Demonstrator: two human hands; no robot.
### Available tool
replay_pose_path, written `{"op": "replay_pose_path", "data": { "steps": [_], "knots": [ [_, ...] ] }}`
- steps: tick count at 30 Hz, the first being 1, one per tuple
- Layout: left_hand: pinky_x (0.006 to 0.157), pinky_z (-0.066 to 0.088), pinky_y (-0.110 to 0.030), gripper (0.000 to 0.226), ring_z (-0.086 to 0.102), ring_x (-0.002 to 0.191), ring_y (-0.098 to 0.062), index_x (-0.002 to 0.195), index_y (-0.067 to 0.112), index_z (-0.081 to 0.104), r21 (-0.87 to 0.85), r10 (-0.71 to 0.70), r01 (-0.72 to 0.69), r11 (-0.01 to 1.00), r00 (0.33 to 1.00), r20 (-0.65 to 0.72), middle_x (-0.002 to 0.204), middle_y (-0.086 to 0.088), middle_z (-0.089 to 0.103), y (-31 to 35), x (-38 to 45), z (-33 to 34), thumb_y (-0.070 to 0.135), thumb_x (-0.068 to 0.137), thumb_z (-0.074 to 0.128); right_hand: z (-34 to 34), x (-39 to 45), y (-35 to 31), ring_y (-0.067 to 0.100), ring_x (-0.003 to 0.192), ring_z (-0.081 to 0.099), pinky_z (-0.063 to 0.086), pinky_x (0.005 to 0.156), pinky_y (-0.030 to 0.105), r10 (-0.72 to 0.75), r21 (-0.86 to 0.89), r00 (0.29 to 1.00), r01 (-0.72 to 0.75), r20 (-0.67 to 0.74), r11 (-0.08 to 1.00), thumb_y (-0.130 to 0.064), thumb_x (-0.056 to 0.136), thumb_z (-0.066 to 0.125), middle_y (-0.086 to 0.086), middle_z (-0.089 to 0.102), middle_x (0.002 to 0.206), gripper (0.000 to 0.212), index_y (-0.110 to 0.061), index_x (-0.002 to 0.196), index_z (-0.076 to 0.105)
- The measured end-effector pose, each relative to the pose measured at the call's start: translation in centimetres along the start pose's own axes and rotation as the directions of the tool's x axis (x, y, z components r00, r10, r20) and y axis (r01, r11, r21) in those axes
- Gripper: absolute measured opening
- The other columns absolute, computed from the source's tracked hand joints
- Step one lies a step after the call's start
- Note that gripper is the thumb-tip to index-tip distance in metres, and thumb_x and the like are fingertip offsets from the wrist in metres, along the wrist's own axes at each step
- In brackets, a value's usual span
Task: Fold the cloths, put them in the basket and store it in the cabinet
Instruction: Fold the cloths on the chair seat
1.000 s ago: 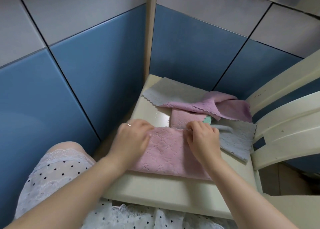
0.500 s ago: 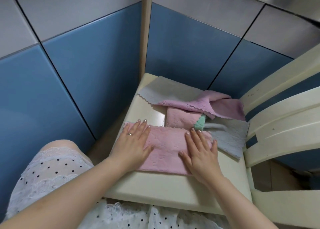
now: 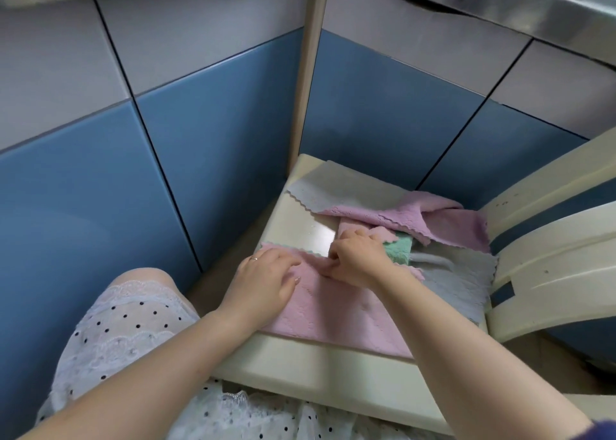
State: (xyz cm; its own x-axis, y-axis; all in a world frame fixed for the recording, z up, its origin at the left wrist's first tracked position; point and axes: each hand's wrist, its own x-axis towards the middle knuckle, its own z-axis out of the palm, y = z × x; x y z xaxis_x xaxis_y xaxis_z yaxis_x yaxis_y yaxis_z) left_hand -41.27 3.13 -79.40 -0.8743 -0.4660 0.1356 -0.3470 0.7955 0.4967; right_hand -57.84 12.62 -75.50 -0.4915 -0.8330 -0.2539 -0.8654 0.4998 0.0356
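Two bare hands work on a pale pink textured cloth (image 3: 333,309) that lies flat on the near part of a cream plastic chair seat (image 3: 300,369), seen from the head camera looking down. The left hand (image 3: 263,283) rests palm down on the cloth's left portion, its fingers close together and slightly bent over the fabric, a thin ring on one finger. The right hand (image 3: 358,261) sits at the cloth's far edge, just beside the left hand, with its fingers curled and pinching a raised fold of the pink fabric; how far the fold has gone I cannot tell. Beyond the hands more cloths lie loose on the seat: a small green cloth (image 3: 398,251) just beside the right hand, a crumpled pink cloth with scalloped edges (image 3: 443,219) farther back, a grey scalloped cloth (image 3: 320,189) spread at the far left corner, and another grey cloth (image 3: 456,283) on the right side, partly under the pink one being handled. The chair's cream slatted backrest (image 3: 550,273) stands at the right. Blue and grey cabinet panels (image 3: 166,139) meet in a corner behind the seat. A white dotted lace garment (image 3: 116,323) covers the person's lap at lower left.
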Motion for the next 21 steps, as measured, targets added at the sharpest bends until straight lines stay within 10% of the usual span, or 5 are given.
{"op": "replay_pose_path", "data": {
  "steps": [9, 13, 16, 21],
  "knots": [
    [0.097, 0.042, -0.029, 0.031, 0.051, 0.107, -0.011, 0.12, 0.022, 0.057, -0.489, -0.348, 0.239, 0.839, 0.927, -0.144, 0.116, 0.005, 0.051, -0.3, -0.5, -2.9, 0.025, 0.089, 0.059, -6.1, -5.1, 1.6, 0.014, 0.063, 0.034, 0.028, 0.056, 0.03, -0.044, 0.46, 0.982, 0.125, -0.182, 0.879, -0.032, 0.093, 0.05, -0.006, 0.038, 0.066, 0.022, -0.018, 0.082, 0.038],
    [0.095, 0.044, -0.033, 0.045, 0.055, 0.108, -0.013, 0.131, 0.023, 0.044, -0.801, -0.516, 0.417, 0.431, 0.841, 0.161, 0.126, 0.003, 0.052, 2.2, -0.6, -4.1, 0.044, 0.092, 0.049, -8.8, -7.1, 1.2, 0.003, 0.068, 0.049, 0.04, 0.064, 0.022, 0.12, 0.927, 0.992, -0.01, -0.039, 0.376, -0.038, 0.094, 0.049, -0.007, 0.051, 0.079, 0.017, -0.022, 0.089, 0.051],
    [0.1, 0.044, -0.043, 0.057, 0.062, 0.109, -0.022, 0.129, 0.038, 0.049, -0.866, -0.236, 0.496, 0.06, 0.85, 0.471, 0.119, -0.003, 0.066, 3.9, -1.2, -4.6, 0.068, 0.086, 0.029, -8.6, -8.1, 0.7, 0.012, 0.096, 0.06, 0.051, 0.086, 0.032, 0.136, 0.992, 0.983, -0.123, 0.123, -0.002, -0.04, 0.094, 0.049, 0.0, 0.06, 0.104, 0.02, -0.025, 0.107, 0.055],
    [0.093, 0.05, -0.044, 0.047, 0.065, 0.105, -0.023, 0.138, 0.035, 0.039, -0.87, -0.158, 0.485, 0.089, 0.869, 0.469, 0.117, -0.004, 0.067, 3.3, -2.1, -4.2, 0.035, 0.092, 0.052, -2.5, -8.9, -0.8, 0.016, 0.083, 0.058, 0.048, 0.07, 0.029, 0.315, 0.956, 0.906, -0.239, 0.283, -0.172, -0.033, 0.097, 0.046, 0.004, 0.061, 0.096, 0.02, -0.015, 0.104, 0.054]
  ]
}}
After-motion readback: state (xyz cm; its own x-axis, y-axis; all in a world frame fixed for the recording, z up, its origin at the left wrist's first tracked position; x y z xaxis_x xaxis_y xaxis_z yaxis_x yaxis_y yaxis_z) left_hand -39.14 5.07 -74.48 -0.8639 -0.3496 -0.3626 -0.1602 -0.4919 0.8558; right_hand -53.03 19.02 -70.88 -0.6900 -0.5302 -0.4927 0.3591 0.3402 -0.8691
